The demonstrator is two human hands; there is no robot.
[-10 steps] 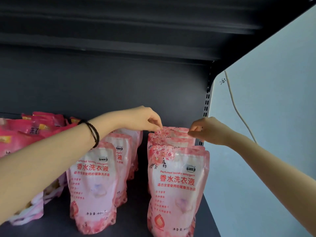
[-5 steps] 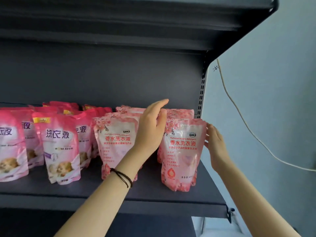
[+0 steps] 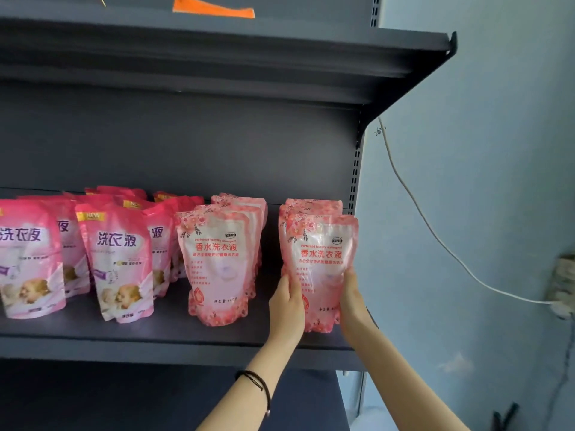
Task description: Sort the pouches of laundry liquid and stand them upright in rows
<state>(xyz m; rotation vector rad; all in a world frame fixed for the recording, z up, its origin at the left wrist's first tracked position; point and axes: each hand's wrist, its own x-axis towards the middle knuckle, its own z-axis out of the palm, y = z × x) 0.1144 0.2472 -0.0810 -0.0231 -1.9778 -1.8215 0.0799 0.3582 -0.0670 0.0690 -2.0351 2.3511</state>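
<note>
Closest in, both arms come up from below, with a black hair tie (image 3: 259, 384) on the left wrist. What's changed: a moment ago the left hand (image 3: 287, 306) was up high by the pouch tops with its fingers straight and the right hand (image 3: 353, 301) lay flat on the side, and now both have dropped down to the bottom half of the front pouch (image 3: 322, 256) in the right-hand row. Each hand cups one lower edge, thumb on the printed face and fingers curled round behind, so the pouch sits squeezed between the palms. It's upright, label facing out, bottom down near the front lip of the shelf (image 3: 140, 346), though I can't tell if it's resting on it. To me that looks like the back of the row is sorted and this is just the last bit of squaring up. Right behind it the other flowery pouches (image 3: 314, 206) stand in line, the second flowery row (image 3: 217, 262) stands beside it with a gap between, and the darker pink pouches (image 3: 118, 262) further left look messier.
</note>
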